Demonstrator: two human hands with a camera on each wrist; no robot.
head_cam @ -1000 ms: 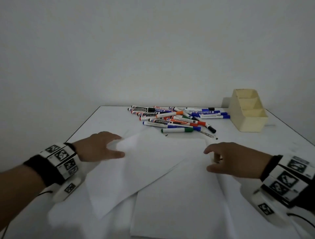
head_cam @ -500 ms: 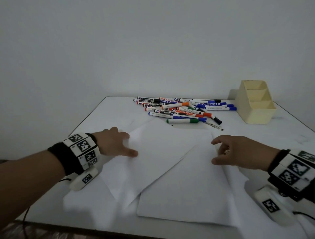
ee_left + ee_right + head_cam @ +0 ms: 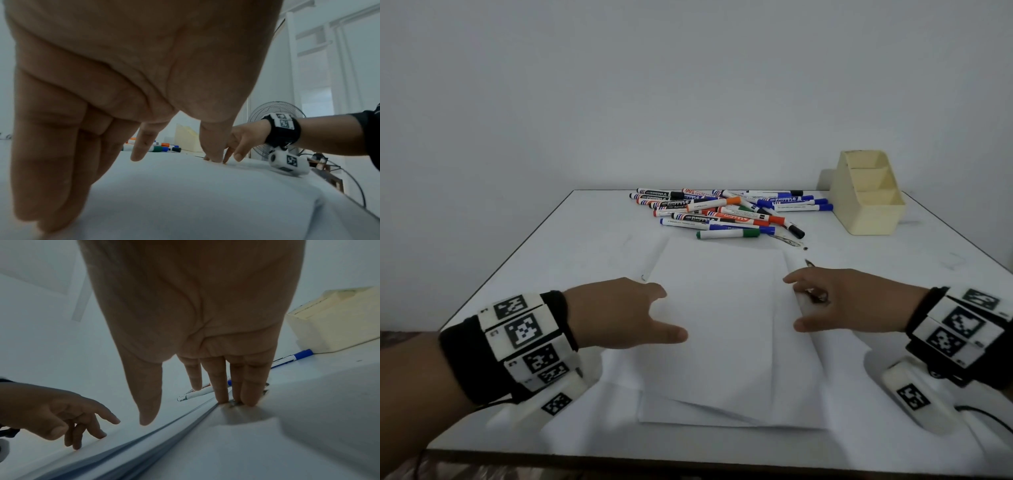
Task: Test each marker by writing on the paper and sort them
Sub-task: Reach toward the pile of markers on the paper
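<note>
A stack of white paper sheets (image 3: 722, 325) lies in the middle of the white table (image 3: 585, 240). My left hand (image 3: 654, 315) rests on the stack's left side with straight fingers and holds nothing; its fingertips (image 3: 137, 157) touch the paper. My right hand (image 3: 804, 303) presses its straight fingers (image 3: 222, 395) on the stack's right edge, thumb apart. A pile of several markers (image 3: 722, 212) with blue, orange, green and black caps lies beyond the paper, out of both hands' touch.
A pale yellow organizer (image 3: 866, 198) with three stepped compartments stands at the back right, next to the blue markers (image 3: 292, 358). Dark ink marks (image 3: 787, 240) stain the table by the paper's far right corner. A fan (image 3: 275, 113) stands off the table's right side.
The top sheet, skewed before, now lies square on the stack. My left hand slid right and nearer with it; my right hand stayed at the right edge.
</note>
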